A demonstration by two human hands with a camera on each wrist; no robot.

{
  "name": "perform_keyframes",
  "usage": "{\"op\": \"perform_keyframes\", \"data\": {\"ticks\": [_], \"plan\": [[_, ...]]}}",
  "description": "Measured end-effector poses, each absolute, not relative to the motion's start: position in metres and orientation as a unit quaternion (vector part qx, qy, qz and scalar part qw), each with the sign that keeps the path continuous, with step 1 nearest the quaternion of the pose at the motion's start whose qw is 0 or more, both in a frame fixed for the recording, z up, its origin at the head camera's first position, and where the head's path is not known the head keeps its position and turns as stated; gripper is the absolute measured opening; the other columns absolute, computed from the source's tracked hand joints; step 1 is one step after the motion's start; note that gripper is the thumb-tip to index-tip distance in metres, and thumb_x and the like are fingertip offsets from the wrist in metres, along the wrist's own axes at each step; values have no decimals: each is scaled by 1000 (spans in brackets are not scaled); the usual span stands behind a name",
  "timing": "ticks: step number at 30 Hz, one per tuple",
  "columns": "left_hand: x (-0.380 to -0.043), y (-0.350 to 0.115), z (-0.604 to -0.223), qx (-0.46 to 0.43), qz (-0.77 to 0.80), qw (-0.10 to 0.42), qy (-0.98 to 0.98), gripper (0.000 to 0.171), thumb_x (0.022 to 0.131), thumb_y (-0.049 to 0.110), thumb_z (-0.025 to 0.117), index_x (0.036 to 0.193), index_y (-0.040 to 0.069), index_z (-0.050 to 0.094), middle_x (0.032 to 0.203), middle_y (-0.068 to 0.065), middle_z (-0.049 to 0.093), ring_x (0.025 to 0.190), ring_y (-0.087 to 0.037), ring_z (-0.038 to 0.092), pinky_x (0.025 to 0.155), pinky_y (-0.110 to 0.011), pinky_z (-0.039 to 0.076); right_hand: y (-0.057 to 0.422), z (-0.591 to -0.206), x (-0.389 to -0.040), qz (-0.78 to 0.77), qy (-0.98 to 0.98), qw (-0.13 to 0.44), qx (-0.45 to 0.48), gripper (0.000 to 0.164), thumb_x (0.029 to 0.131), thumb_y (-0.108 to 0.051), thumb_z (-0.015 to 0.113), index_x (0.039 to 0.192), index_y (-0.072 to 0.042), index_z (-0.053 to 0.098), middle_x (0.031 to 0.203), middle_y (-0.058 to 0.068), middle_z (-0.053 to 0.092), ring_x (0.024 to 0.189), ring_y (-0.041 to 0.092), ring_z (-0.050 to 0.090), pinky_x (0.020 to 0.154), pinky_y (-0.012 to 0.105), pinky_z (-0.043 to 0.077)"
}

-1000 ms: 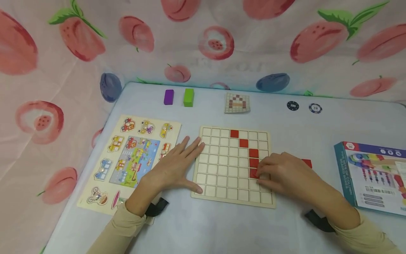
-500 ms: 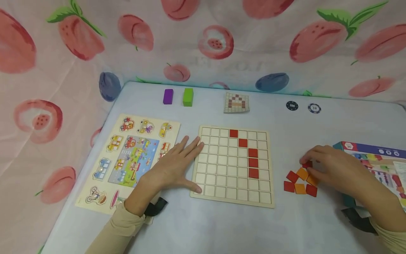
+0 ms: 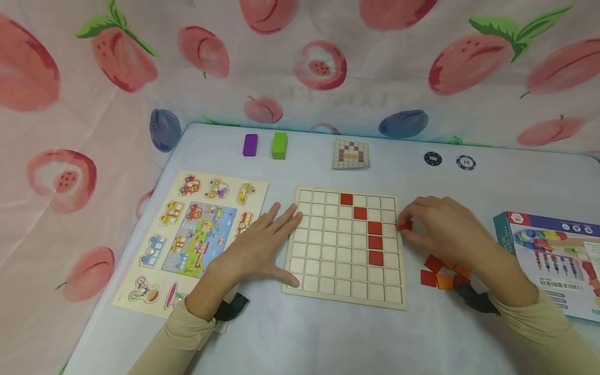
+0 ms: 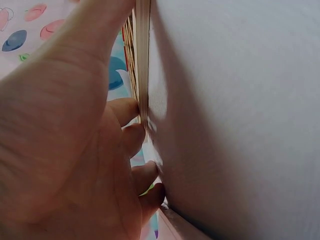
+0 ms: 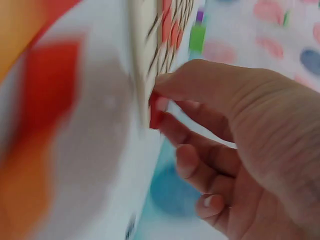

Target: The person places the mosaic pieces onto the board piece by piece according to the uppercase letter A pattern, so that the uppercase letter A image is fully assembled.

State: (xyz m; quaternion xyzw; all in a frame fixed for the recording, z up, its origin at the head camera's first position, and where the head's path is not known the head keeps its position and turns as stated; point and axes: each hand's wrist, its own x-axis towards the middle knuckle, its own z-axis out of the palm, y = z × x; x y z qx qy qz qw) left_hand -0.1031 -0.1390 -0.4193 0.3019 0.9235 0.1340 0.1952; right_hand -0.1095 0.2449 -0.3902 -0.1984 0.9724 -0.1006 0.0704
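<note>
Pinching a red tile (image 3: 405, 226) at the three-o'clock edge of the board (image 3: 330, 252), the right hand (image 3: 442, 225) has loose tiles (image 3: 428, 278) at its six o'clock, while the left hand (image 3: 258, 249), fingers spread, touches the board at nine o'clock.

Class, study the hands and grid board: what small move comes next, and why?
Probably carry the red tile, pinched in the right hand beside the grid board, to the board's left half: the pattern card shows dark squares down both sides, but the board's placed tiles descend only the right.
</note>
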Motion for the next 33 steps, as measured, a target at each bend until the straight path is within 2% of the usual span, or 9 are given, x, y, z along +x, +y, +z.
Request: {"op": "perform_keyframes", "data": {"ticks": [4, 7, 12, 18, 22, 26, 28, 30, 33], "plan": [[-103, -137, -421, 302, 134, 198, 923, 136, 70, 76, 85, 173, 18, 17, 182, -1, 7, 170, -38, 2, 136, -59, 20, 191, -398, -132, -131, 953, 47, -270, 14, 87, -20, 86, 100, -18, 82, 97, 0, 76, 82, 17, 63, 84, 42, 57], [-101, -136, -423, 304, 136, 201, 921, 136, 71, 77, 84, 173, 18, 16, 183, 0, 7, 170, -37, 2, 136, -59, 20, 158, -403, -146, -133, 942, 45, -304, 12, 88, -20, 84, 100, -17, 82, 93, -1, 75, 76, 16, 60, 80, 40, 55], [-101, -135, -424, 307, 129, 198, 922, 136, 71, 79, 82, 173, 19, 15, 183, 0, 6, 170, -36, 1, 137, -57, 20, 135, -404, -157, -112, 942, 34, -316, 9, 89, -19, 85, 97, -17, 84, 95, 1, 78, 81, 20, 68, 83, 42, 60], [-102, -140, -420, 300, 120, 197, 926, 137, 71, 81, 81, 173, 19, 14, 183, 0, 5, 170, -36, 0, 136, -58, 21, 145, -404, -149, -148, 931, 47, -332, 19, 94, -21, 82, 113, -19, 85, 117, -1, 82, 102, 23, 71, 86, 42, 62], [-102, -141, -418, 298, 123, 197, 926, 138, 69, 80, 83, 173, 19, 16, 183, -1, 6, 170, -37, 1, 135, -60, 22, 163, -407, -136, -168, 931, 70, -318, 33, 97, -24, 79, 129, -21, 79, 132, -2, 78, 111, 23, 67, 90, 46, 59], [-101, -142, -418, 296, 128, 192, 927, 138, 68, 78, 85, 172, 17, 19, 182, -2, 9, 170, -39, 4, 135, -61, 23, 170, -411, -129, -158, 929, 66, -327, 45, 98, -30, 75, 142, -18, 71, 143, 0, 73, 118, 23, 64, 98, 47, 57], [-101, -142, -419, 297, 133, 192, 926, 137, 68, 78, 85, 172, 17, 19, 182, -3, 9, 169, -40, 4, 135, -60, 22, 174, -410, -126, -164, 929, 70, -324, 47, 98, -30, 74, 144, -19, 70, 145, -1, 71, 121, 23, 63, 101, 47, 55], [-101, -141, -419, 299, 137, 192, 925, 137, 69, 78, 85, 172, 16, 19, 182, -3, 10, 169, -41, 4, 135, -60, 22, 184, -407, -121, -164, 933, 72, -314, 45, 98, -29, 75, 142, -19, 71, 145, 0, 72, 126, 25, 63, 109, 51, 53], [-102, -138, -419, 304, 132, 189, 924, 137, 69, 79, 84, 172, 16, 18, 182, -3, 9, 169, -40, 4, 136, -59, 21, 214, -401, -109, -147, 947, 74, -277, 42, 97, -27, 77, 138, -20, 73, 141, 3, 73, 130, 29, 63, 112, 56, 52]]}}
